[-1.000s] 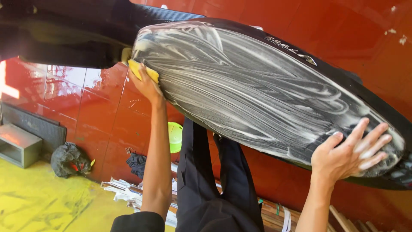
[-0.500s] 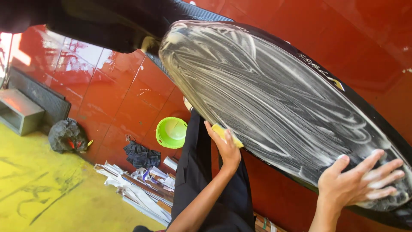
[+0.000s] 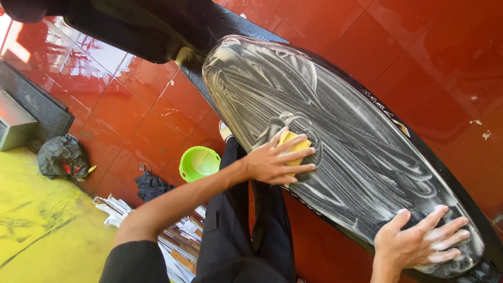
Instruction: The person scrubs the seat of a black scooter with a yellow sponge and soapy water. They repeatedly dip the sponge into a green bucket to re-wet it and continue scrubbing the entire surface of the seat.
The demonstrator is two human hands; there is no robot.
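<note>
A long black seat point(image 3: 361, 141) covered in white soap foam runs from upper centre to lower right. My left hand point(image 3: 275, 160) presses a yellow sponge point(image 3: 294, 148) flat against the soapy surface near its middle. My right hand point(image 3: 419, 241) rests with fingers spread on the foamy lower right end of the seat, holding nothing. My legs in black trousers point(image 3: 236, 230) show below the seat.
Wet red floor tiles point(image 3: 136, 105) lie under everything. A green bowl point(image 3: 199, 162) sits by my legs. A dark rag point(image 3: 151, 184), a black bundle point(image 3: 63, 156) and stacked papers point(image 3: 173, 236) lie at the left, beside a yellow floor patch point(image 3: 42, 230) and a grey box point(image 3: 14, 123).
My left hand has carried the sponge from the seat's upper end, along the lower edge, back onto the middle of the foam. The right hand stays on the far end.
</note>
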